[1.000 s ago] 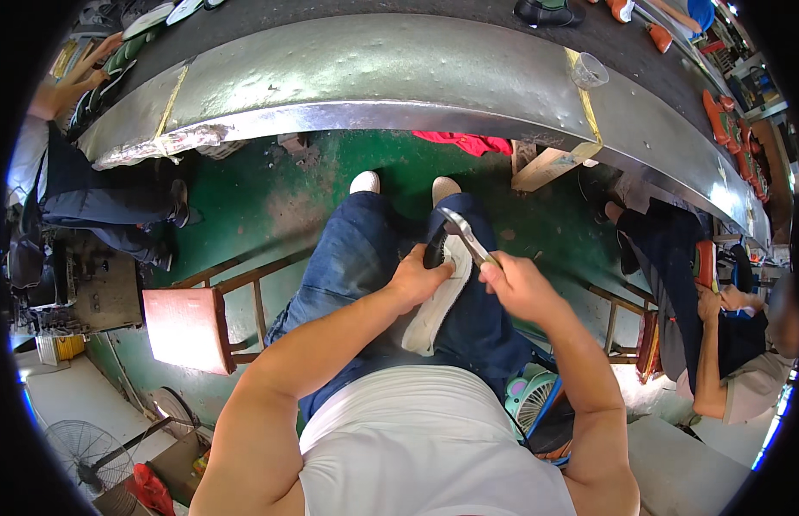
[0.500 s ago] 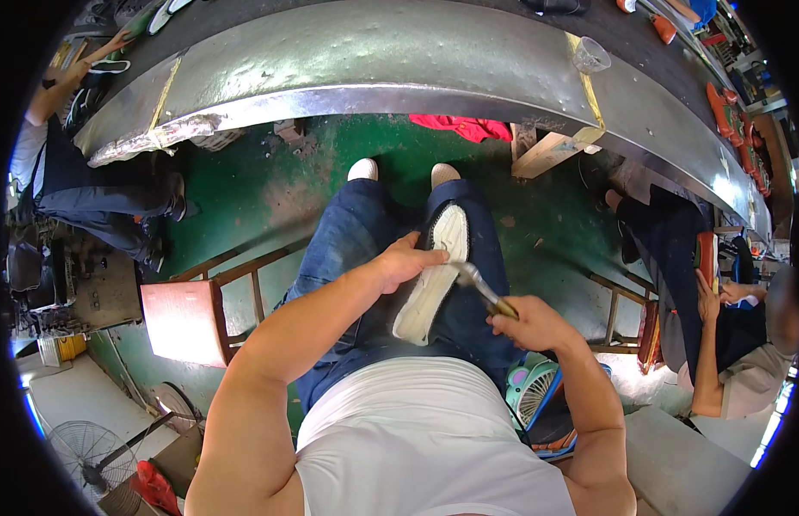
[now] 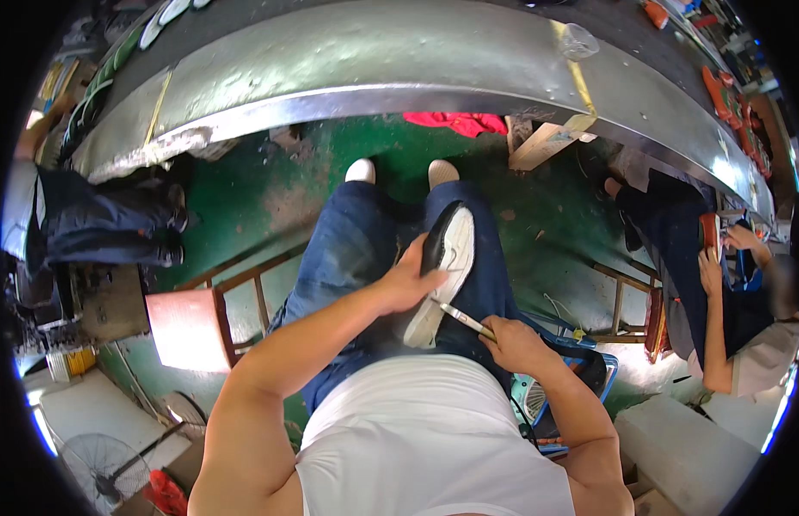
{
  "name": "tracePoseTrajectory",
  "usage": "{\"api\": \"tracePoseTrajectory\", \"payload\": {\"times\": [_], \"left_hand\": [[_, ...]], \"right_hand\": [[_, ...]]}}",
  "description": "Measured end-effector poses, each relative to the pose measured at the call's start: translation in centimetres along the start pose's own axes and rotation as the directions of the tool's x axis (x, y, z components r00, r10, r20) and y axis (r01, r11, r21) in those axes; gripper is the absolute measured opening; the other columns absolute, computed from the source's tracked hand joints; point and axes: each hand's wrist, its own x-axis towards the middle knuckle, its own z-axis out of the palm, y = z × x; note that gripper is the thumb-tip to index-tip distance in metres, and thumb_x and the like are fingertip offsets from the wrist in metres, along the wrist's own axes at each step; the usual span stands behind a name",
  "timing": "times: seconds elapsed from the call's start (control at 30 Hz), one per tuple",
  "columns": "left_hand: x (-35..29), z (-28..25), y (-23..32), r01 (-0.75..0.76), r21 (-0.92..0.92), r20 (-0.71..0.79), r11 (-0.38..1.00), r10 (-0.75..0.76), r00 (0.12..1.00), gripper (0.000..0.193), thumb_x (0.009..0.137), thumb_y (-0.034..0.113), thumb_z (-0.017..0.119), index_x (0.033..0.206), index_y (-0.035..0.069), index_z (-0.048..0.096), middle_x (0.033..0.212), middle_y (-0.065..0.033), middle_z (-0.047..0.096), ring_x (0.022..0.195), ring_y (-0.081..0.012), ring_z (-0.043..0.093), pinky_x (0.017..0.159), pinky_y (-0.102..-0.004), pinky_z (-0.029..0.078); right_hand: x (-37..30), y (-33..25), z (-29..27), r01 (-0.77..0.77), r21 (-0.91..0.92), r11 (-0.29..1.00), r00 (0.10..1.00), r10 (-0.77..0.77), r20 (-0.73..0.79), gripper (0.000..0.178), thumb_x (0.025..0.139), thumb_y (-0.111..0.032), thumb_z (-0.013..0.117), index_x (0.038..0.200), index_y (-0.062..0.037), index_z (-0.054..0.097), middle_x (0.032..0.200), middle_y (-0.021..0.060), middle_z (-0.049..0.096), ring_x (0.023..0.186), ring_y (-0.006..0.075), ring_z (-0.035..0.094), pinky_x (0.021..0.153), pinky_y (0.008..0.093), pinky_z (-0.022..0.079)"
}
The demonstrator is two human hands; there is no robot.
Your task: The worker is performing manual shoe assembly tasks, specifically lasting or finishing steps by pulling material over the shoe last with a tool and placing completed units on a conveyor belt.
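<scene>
A shoe (image 3: 457, 247) lies tilted over my lap, its pale underside turned up and its black upper showing along the left side. My left hand (image 3: 408, 282) is closed round its middle, with the thumb across the pale face. In my right hand (image 3: 513, 344) is a slim hand tool (image 3: 461, 317) with a light metal shaft and brownish handle; its exact kind is not plain. The tool's tip is at the shoe's edge, just below my left thumb. Whether it touches the shoe I cannot tell.
A long metal-faced bench (image 3: 356, 60) crosses the far side, with a clear plastic cup (image 3: 578, 41) on it. To the left are a stool (image 3: 189, 329) and a standing fan (image 3: 103, 469). At the right a seated co-worker holds a reddish shoe (image 3: 711, 232). Red cloth (image 3: 460, 125) lies under the bench.
The shoe has rolled in my left hand, so its black side now shows. My right hand has moved down slightly, and the tool's tip has shifted from mid-sole toward the nearer end.
</scene>
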Motion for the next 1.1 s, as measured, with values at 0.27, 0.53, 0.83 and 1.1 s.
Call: {"api": "tracePoseTrajectory", "payload": {"times": [0.27,0.53,0.83,1.1], "left_hand": [[-1.7,2.4,-3.8,-0.107,-0.319,-0.116,0.942,0.073,0.991,0.099,0.093,0.030,0.067,0.161,0.011,-0.004,0.156,-0.0259,0.027,0.146,-0.0334,0.029,0.120,-0.0371,0.023],[-5.1,0.3,-4.3,0.005,-0.220,0.140,0.975,0.027,0.990,0.103,0.097,0.030,0.061,0.157,0.005,-0.018,0.165,-0.0266,0.001,0.155,-0.0342,0.001,0.123,-0.0389,0.010],[-4.7,1.5,-3.9,-0.026,-0.074,-0.080,0.997,0.020,0.997,0.104,0.091,0.023,0.069,0.160,0.007,-0.007,0.164,-0.0254,0.017,0.152,-0.0313,0.021,0.120,-0.0344,0.023],[-9.6,-3.6,4.2,-0.144,-0.892,-0.092,0.428,0.140,0.986,0.076,0.097,0.008,0.062,0.159,0.003,0.018,0.151,-0.0128,0.045,0.133,-0.0213,0.050,0.109,-0.0354,0.042]], "right_hand": [[0.6,-1.2,-5.0,-0.127,0.278,0.952,0.961,0.048,0.272,0.027,0.097,-0.028,0.061,0.099,-0.0009,0.059,0.092,0.0243,0.068,0.089,0.0426,0.066,0.076,0.0495,0.050],[3.1,-0.4,-0.2,0.056,0.260,0.964,0.998,-0.047,-0.043,0.037,0.102,-0.034,0.053,0.100,0.0024,0.058,0.090,0.0280,0.065,0.089,0.0483,0.063,0.076,0.0525,0.049],[2.5,-1.4,0.7,0.171,0.147,0.974,0.985,-0.168,-0.030,0.036,0.102,-0.032,0.051,0.097,0.0019,0.061,0.086,0.0251,0.067,0.084,0.0452,0.064,0.075,0.0488,0.050],[1.1,3.7,4.2,0.005,0.762,0.648,0.989,0.111,-0.101,0.042,0.107,-0.035,0.044,0.096,0.0006,0.063,0.079,0.0098,0.068,0.072,0.0181,0.067,0.069,0.0323,0.053]]}}
